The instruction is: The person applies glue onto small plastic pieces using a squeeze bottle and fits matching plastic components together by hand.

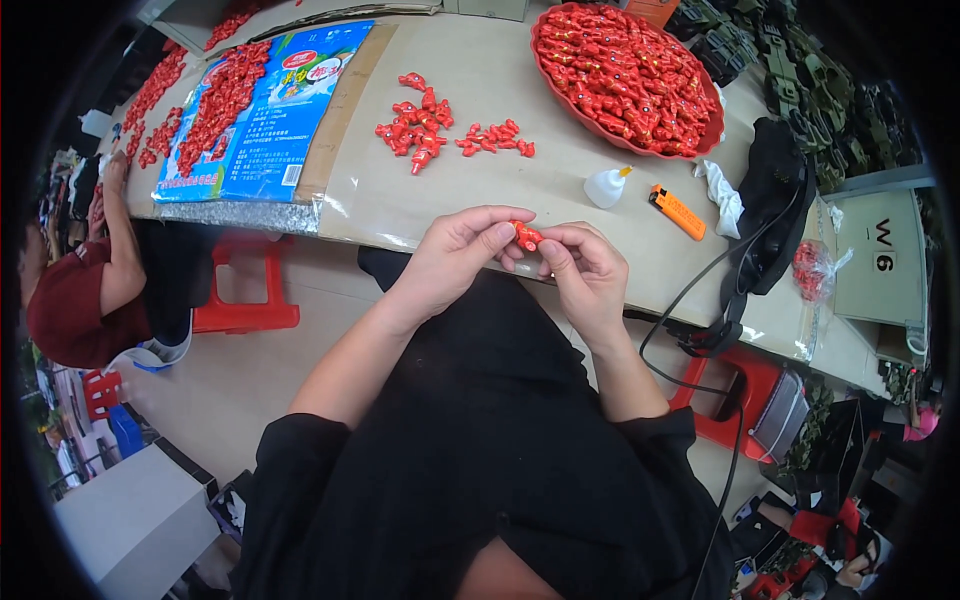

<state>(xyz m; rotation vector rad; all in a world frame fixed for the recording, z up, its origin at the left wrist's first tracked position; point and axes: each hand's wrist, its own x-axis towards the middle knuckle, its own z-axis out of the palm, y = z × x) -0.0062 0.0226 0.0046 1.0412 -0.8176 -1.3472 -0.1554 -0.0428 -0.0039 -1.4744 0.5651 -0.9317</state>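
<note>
Between the fingertips of both hands, just over the table's near edge, is a small red figurine (527, 236). My left hand (462, 252) pinches it from the left with thumb and forefinger. From the right, my right hand (585, 268) closes thumb and fingers on its other end. Beyond them on the table lies a loose pile of similar red figurines (415, 128), with a smaller cluster (495, 138) beside it. A round red tray (541, 75) heaped with more of them stands at the far right. Nearer my right hand are a white squeeze bottle (604, 188) and an orange utility knife (678, 212).
A crumpled white tissue (720, 198) and a black bag with a cable (775, 210) lie at the right. Blue printed cardboard (290, 120) bearing red figurines is at the left, where another person (85, 290) works. Red stools (245, 290) stand below the table.
</note>
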